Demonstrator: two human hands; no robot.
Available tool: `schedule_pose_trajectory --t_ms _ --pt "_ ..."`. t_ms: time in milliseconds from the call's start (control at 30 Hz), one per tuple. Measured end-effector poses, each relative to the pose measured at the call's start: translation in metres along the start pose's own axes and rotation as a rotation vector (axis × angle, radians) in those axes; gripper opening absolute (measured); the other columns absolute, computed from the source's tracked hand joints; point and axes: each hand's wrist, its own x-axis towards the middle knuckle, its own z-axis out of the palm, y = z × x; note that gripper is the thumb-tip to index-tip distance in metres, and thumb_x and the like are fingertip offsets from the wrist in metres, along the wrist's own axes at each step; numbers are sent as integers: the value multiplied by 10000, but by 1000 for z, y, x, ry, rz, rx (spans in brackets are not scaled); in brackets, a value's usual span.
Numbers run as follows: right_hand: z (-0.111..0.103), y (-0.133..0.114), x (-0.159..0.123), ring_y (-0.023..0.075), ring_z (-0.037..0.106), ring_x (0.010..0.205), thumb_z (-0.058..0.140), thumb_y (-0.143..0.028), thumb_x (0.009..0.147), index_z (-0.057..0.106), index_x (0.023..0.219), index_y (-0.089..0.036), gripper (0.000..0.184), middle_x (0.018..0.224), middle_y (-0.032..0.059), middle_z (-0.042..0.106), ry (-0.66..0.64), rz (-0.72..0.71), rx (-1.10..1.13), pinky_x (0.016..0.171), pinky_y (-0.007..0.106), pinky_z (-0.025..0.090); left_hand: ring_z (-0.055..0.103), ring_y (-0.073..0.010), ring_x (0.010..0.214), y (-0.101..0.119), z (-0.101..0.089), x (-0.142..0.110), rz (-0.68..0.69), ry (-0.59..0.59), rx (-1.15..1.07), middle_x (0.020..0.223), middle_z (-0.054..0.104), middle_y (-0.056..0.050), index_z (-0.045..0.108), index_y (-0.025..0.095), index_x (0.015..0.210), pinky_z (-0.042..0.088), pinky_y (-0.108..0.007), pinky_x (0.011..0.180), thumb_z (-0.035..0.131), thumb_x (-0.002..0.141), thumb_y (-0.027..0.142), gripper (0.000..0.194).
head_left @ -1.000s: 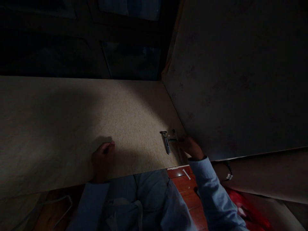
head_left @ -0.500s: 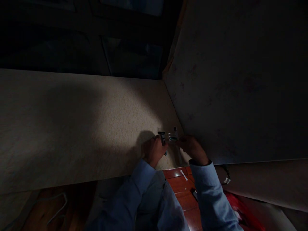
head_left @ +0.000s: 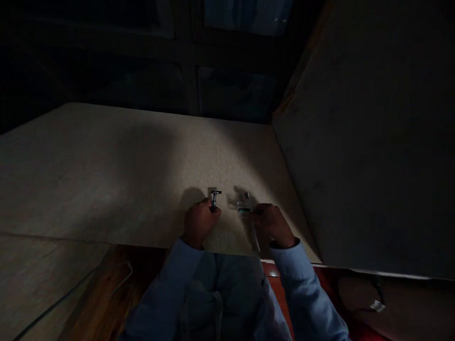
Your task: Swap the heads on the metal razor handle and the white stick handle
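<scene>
My left hand (head_left: 199, 221) is closed around the handle of a razor (head_left: 214, 199), its head pointing up and away from me. To the right, my right hand (head_left: 273, 221) pinches a small clear plastic case (head_left: 243, 208) with a dark green strip inside, held just over the table. Close by that hand runs a long pale, narrow item (head_left: 255, 237) with a dark end; my fingers partly cover it, and I cannot tell whether it is held or lying down. The razor and the case are apart.
Dim light falls on the pale tabletop (head_left: 149, 189). A wall panel (head_left: 373, 166) rises along its right side, and dark window panes (head_left: 234, 92) stand behind. Below the front edge are my legs and a reddish floor (head_left: 277, 284). A cable (head_left: 53, 308) hangs at lower left.
The view has turned, so the table sits differently in it. My hands have moved farther apart, and the razor has shifted left, away from the clear case.
</scene>
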Motion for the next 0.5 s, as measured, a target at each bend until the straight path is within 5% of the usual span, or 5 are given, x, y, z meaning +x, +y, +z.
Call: schedule_pose_trajectory --t_ms 233,500 --pt "66 -112 29 193 690 758 654 -371 795 774 822 -161 243 813 93 757 -179 -155 -70 600 246 389 699 -261 865 -119 -51 0 -232 86 98 928 745 -103 671 207 897 448 -308 658 476 860 422 292" --pt "111 -206 53 261 719 933 649 -399 812 772 981 -165 315 1014 143 762 -209 -96 -175 680 267 490 690 -285 889 -186 -68 9 -310 102 121 966 735 -118 686 207 934 465 -340 683 432 881 407 328"
